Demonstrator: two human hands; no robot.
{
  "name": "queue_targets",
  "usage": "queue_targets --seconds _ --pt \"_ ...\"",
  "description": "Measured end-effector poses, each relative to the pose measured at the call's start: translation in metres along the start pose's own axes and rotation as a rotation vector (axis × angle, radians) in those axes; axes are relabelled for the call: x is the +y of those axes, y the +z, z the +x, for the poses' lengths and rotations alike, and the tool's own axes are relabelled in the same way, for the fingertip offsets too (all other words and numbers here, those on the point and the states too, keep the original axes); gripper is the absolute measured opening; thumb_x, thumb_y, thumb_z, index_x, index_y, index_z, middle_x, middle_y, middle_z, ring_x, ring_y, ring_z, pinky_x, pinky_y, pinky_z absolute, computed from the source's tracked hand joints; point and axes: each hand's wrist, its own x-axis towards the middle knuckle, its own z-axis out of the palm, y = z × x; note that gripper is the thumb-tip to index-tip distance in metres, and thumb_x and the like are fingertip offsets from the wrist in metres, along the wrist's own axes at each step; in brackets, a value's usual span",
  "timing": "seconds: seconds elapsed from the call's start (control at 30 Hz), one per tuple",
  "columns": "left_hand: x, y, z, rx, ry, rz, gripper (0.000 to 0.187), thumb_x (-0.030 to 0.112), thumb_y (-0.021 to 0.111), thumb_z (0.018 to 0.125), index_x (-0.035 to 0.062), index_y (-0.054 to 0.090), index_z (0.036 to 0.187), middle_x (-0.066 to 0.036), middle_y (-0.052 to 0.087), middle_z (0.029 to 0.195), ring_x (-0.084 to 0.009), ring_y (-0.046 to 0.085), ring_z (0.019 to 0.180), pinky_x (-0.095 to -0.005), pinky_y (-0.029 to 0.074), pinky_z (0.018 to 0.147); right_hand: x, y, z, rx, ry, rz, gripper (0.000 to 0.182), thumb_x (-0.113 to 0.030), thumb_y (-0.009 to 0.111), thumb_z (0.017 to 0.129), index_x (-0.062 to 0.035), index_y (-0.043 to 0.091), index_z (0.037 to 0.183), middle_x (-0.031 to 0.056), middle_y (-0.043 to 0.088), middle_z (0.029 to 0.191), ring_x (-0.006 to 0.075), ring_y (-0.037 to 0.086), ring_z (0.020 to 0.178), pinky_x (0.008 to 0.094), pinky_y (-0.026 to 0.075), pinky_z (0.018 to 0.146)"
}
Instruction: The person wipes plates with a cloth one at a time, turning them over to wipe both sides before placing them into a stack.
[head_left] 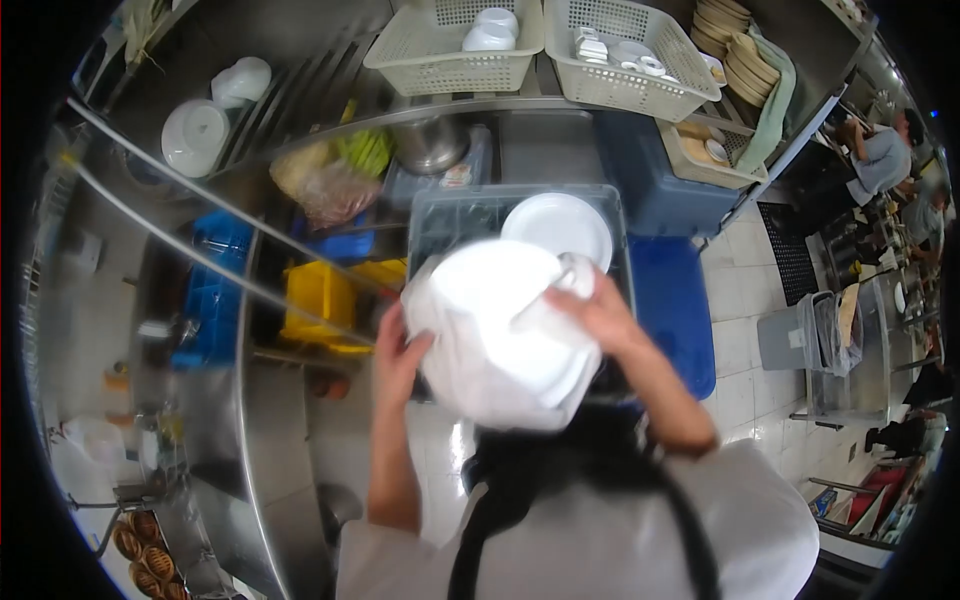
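A white plate (495, 285) is in front of my chest, wrapped partly in a whitish cloth (460, 370). My left hand (398, 345) grips the left edge of the plate through the cloth. On the other side my right hand (597, 308) is closed on bunched cloth and presses it against the plate's face. Both hands are slightly blurred. Just beyond them, another white plate (558, 228) lies at the top of a grey plastic bin (425, 215), whose near part is hidden behind the held plate.
Overhead, a metal shelf carries crates (455, 75) of white dishes and stacked woven baskets (752, 70). White bowls (195, 137) sit at upper left. A metal rail (245, 400) runs along the left. A blue lid (672, 320) is at right; people (885, 155) stand farther off.
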Motion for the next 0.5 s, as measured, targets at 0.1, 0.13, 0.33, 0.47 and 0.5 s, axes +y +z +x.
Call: queue_targets --seconds 0.1,0.13,0.33,0.47,0.5 --pt "0.024 0.024 0.002 -0.161 -0.413 -0.062 0.059 0.003 0.067 0.076 -0.0030 0.046 0.131 -0.014 0.061 0.115 -0.0263 0.060 0.104 -0.0383 0.049 0.091 -0.023 -0.027 -0.007 -0.031 -0.036 0.242 0.033 -0.011 0.068 0.087 0.0014 0.057 0.116 0.0079 0.065 0.102 0.0139 0.063 0.090 0.0274 0.053 0.079" --pt "0.024 0.030 0.005 -0.186 -0.410 -0.055 0.059 0.003 0.067 0.076 -0.0030 0.046 0.131 -0.014 0.061 0.115 -0.0263 0.060 0.104 -0.0383 0.049 0.091 -0.031 -0.034 -0.011 -0.009 -0.049 0.248 0.033 -0.011 0.068 0.087 0.0014 0.057 0.116 0.0079 0.065 0.102 0.0139 0.063 0.090 0.0274 0.053 0.079" --pt "-0.017 0.098 -0.004 -0.444 -0.715 -0.360 0.060 -0.008 0.054 0.072 -0.0037 0.045 0.131 -0.018 0.058 0.119 -0.0349 0.059 0.109 -0.0485 0.050 0.094 -0.013 -0.108 -0.020 0.333 -0.206 -0.783 0.048 -0.043 0.057 0.091 -0.0003 0.060 0.111 0.0272 0.064 0.100 0.0414 0.063 0.094 0.0439 0.049 0.085" --pt "-0.068 0.137 -0.031 -0.733 -0.331 -0.015 0.063 0.003 0.052 0.067 -0.0038 0.046 0.129 -0.016 0.057 0.121 -0.0332 0.055 0.114 -0.0464 0.045 0.100 0.035 -0.140 -0.035 0.487 -0.441 -1.020 0.052 -0.041 0.049 0.094 0.0039 0.054 0.122 0.0219 0.053 0.130 0.0343 0.053 0.119 0.0449 0.045 0.095" --pt "-0.072 0.144 -0.032 -0.778 -0.330 -0.006 0.063 0.003 0.052 0.067 -0.0038 0.046 0.129 -0.016 0.057 0.121 -0.0332 0.055 0.114 -0.0464 0.045 0.100 0.033 -0.130 -0.044 0.537 -0.425 -1.137 0.056 -0.039 0.048 0.095 0.0026 0.046 0.132 0.0215 0.045 0.138 0.0339 0.039 0.132 0.0461 0.033 0.107"
